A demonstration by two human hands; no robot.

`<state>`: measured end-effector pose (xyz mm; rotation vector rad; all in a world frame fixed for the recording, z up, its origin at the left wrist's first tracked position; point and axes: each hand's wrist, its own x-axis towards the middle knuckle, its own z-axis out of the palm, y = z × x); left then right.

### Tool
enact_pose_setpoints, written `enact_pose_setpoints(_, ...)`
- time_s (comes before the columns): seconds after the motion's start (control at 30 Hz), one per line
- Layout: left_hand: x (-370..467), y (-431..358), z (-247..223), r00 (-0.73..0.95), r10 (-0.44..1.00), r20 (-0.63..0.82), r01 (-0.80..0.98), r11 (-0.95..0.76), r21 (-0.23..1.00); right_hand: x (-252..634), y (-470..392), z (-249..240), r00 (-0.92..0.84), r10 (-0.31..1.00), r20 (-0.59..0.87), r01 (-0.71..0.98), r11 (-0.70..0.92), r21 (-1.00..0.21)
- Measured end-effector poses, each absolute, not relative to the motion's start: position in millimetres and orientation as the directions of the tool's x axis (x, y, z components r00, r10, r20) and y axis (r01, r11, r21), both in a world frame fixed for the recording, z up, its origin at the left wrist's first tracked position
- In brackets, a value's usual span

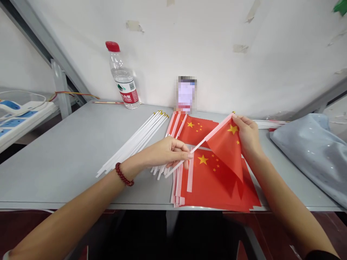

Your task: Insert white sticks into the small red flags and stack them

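Note:
A small red flag with yellow stars hangs from a white stick, its pale sleeve wrapped along the stick's upper part. My left hand pinches the bare lower stick between thumb and fingers. At the gold-tipped top, my right hand grips the flag's upper corner. Beneath both hands lies a stack of loose red flags, pale sleeves at the left. Behind it are more flags, with sticks in their sleeves. White sticks with gold tips lie in a bundle to the left.
A water bottle with a red cap stands against the wall. A blurred phone leans behind the flags. Grey-blue cloth covers the table's right side, near more white sticks. A power strip is at far left.

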<state>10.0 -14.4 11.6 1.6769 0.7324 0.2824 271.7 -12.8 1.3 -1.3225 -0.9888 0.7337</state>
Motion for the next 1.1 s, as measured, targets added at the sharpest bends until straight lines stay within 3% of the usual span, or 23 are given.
enact_pose_setpoints(0.2, 7, -14, 21, 0.649, 0.711, -0.271, 0.384, 0.002, 0.923, 294, 5, -12, 0.453, 0.849, 0.272, 0.351, 0.111, -0.930)
enact_pose_setpoints(0.33, -2, -6, 20, 0.512, 0.810, -0.285, 0.418, 0.055, 0.907, 298, 11, -22, 0.373, 0.802, 0.466, 0.736, 0.050, -0.675)
enact_pose_setpoints(0.43, -11, 0, 20, 0.492, 0.809, -0.322, 0.517, 0.026, 0.855, 290, 7, -25, 0.250, 0.814, 0.524, 0.866, 0.054, -0.496)
enact_pose_setpoints(0.53, -17, 2, 22, 0.496, 0.797, -0.345, 0.628, -0.054, 0.776, 274, -2, -24, 0.083, 0.906, 0.415, 0.873, 0.135, -0.468)
enact_pose_setpoints(0.63, -18, 2, 24, 0.470, 0.799, -0.375, 0.706, -0.086, 0.703, 259, -13, -20, -0.137, 0.978, 0.155, 0.811, 0.201, -0.549)
enact_pose_setpoints(0.73, -19, 5, 26, 0.387, 0.856, -0.343, 0.721, -0.049, 0.692, 251, -21, -19, -0.213, 0.977, -0.011, 0.790, 0.165, -0.590)
enact_pose_setpoints(0.8, -23, 10, 26, 0.306, 0.922, -0.238, 0.751, -0.080, 0.656, 249, -24, -21, -0.224, 0.974, -0.022, 0.799, 0.170, -0.576)
enact_pose_setpoints(0.9, -32, 20, 22, 0.210, 0.974, -0.086, 0.892, -0.155, 0.424, 247, -26, -22, -0.266, 0.964, 0.004, 0.802, 0.224, -0.554)
enact_pose_setpoints(1.0, -40, 29, 16, 0.156, 0.984, -0.085, 0.964, -0.132, 0.232, 244, -27, -23, -0.316, 0.949, -0.004, 0.814, 0.268, -0.515)
enact_pose_setpoints(1.1, -43, 33, 11, 0.149, 0.981, -0.126, 0.975, -0.124, 0.185, 243, -27, -23, -0.344, 0.939, -0.011, 0.828, 0.298, -0.474)
